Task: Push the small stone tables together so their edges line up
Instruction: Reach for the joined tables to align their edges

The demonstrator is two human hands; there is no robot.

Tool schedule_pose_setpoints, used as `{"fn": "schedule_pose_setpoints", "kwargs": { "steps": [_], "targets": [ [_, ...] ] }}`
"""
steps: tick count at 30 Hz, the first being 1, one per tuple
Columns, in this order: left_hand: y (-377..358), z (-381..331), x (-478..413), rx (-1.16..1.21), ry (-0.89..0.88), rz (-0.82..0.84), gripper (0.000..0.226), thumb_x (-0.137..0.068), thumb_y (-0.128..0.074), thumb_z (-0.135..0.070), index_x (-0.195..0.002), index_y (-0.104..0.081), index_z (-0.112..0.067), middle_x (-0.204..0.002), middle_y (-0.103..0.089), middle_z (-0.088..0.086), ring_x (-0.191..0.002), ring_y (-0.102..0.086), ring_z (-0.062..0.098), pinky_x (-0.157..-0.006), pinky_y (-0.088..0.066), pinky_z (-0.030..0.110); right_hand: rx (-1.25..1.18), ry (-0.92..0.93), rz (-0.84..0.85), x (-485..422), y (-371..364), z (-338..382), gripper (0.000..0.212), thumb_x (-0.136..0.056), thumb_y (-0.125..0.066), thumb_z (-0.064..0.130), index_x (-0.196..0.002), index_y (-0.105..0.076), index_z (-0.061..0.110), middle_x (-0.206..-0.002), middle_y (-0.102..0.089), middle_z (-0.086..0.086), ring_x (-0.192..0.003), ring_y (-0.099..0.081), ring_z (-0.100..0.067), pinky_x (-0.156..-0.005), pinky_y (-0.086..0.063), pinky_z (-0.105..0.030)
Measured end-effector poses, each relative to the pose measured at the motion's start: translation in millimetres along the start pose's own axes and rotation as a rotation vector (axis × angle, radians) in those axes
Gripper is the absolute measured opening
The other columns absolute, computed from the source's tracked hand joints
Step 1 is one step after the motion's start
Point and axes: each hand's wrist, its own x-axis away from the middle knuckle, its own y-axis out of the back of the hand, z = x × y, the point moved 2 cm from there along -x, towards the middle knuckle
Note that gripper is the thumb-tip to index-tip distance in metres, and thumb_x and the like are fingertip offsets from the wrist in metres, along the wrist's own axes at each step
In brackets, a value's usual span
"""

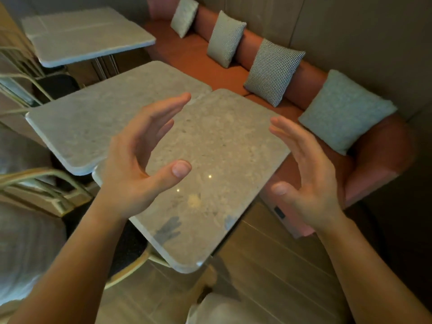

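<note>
Two small grey stone tables stand side by side below me. The near table (217,141) meets the far table (98,118) along one long side, but its front corner sticks out past the far table's corner. My left hand (140,164) hovers over the seam, fingers straight and thumb spread, holding nothing. My right hand (306,174) hovers beside the near table's right edge, palm facing inward, fingers straight, also holding nothing. Neither hand visibly touches stone. Faint handprint smudges show on the near table's front part.
A terracotta bench (210,64) with several cushions, such as the checked one (273,71), runs along the wall behind the tables. A third stone table (86,33) stands at the back left. Pale-framed chairs (42,183) crowd the left side. Wooden floor (280,265) lies at the lower right.
</note>
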Motion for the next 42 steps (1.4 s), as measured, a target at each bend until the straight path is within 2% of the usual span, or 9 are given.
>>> {"fn": "schedule_pose_setpoints", "kwargs": {
  "steps": [6, 13, 21, 26, 30, 33, 42],
  "targets": [
    [70.6, 26.0, 22.7, -0.010, 0.075, 0.021, 0.078, -0.093, -0.069, -0.066, -0.149, -0.050, -0.015, -0.157, -0.053, 0.010, -0.154, -0.046, 0.029, -0.125, -0.036, 0.061, -0.046, 0.000, -0.040, -24.8, -99.0, -1.4, 0.092, -0.089, -0.061, 0.078, -0.155, -0.041, 0.018, -0.159, -0.050, -0.007, -0.149, -0.050, -0.026, -0.122, -0.040, -0.046],
    [172.3, 31.1, 53.8, -0.040, 0.034, 0.022, 0.077, -0.095, -0.069, -0.062, -0.149, -0.050, -0.010, -0.155, -0.055, 0.011, -0.152, -0.047, 0.032, -0.124, -0.036, 0.062, -0.080, 0.040, -0.068, -46.5, -196.5, 43.8, 0.096, -0.091, -0.062, 0.075, -0.152, -0.041, 0.005, -0.156, -0.051, -0.019, -0.147, -0.051, -0.032, -0.120, -0.042, -0.060],
    [272.0, 48.9, 102.8, 0.069, -0.060, 0.152, 0.079, -0.095, -0.067, -0.065, -0.151, -0.045, -0.014, -0.159, -0.052, 0.011, -0.154, -0.046, 0.028, -0.126, -0.037, 0.052, 0.124, 0.011, -0.199, -14.7, -286.3, 123.1, 0.091, -0.091, -0.060, 0.076, -0.152, -0.044, 0.011, -0.156, -0.052, -0.016, -0.149, -0.049, -0.030, -0.120, -0.041, -0.060],
    [337.4, 55.1, 134.6, 0.165, -0.103, 0.219, 0.081, -0.094, -0.065, -0.068, -0.150, -0.044, -0.013, -0.158, -0.052, 0.015, -0.153, -0.047, 0.029, -0.125, -0.038, 0.052, 0.237, -0.044, -0.267, 14.3, -353.6, 181.0, 0.099, -0.092, -0.061, 0.074, -0.151, -0.045, -0.004, -0.156, -0.052, -0.017, -0.149, -0.049, -0.032, -0.120, -0.041, -0.060],
    [352.9, 52.2, 132.9, 0.257, -0.147, 0.313, 0.084, -0.095, -0.064, -0.068, -0.149, -0.041, -0.009, -0.155, -0.052, 0.009, -0.152, -0.048, 0.026, -0.125, -0.040, 0.046, 0.340, -0.062, -0.345, 32.8, -381.8, 215.0, 0.097, -0.092, -0.064, 0.073, -0.153, -0.044, 0.000, -0.157, -0.052, -0.014, -0.149, -0.050, -0.029, -0.120, -0.042, -0.058],
    [349.2, 58.3, 125.7, 0.302, -0.169, 0.367, 0.082, -0.094, -0.065, -0.069, -0.148, -0.045, -0.012, -0.155, -0.054, 0.008, -0.152, -0.048, 0.028, -0.125, -0.040, 0.050, 0.378, -0.113, -0.393, 39.7, -389.0, 222.4, 0.099, -0.091, -0.065, 0.072, -0.152, -0.045, -0.002, -0.157, -0.053, -0.014, -0.149, -0.049, -0.028, -0.120, -0.042, -0.059],
    [345.3, 95.2, 106.8, 0.326, -0.116, 0.466, 0.075, -0.094, -0.067, -0.066, -0.147, -0.049, -0.017, -0.156, -0.055, 0.010, -0.152, -0.049, 0.028, -0.125, -0.039, 0.050, 0.368, -0.163, -0.502, 12.7, -406.7, 196.1, 0.094, -0.093, -0.060, 0.075, -0.151, -0.047, 0.002, -0.154, -0.055, -0.012, -0.145, -0.054, -0.026, -0.118, -0.045, -0.056]
  ]
}}
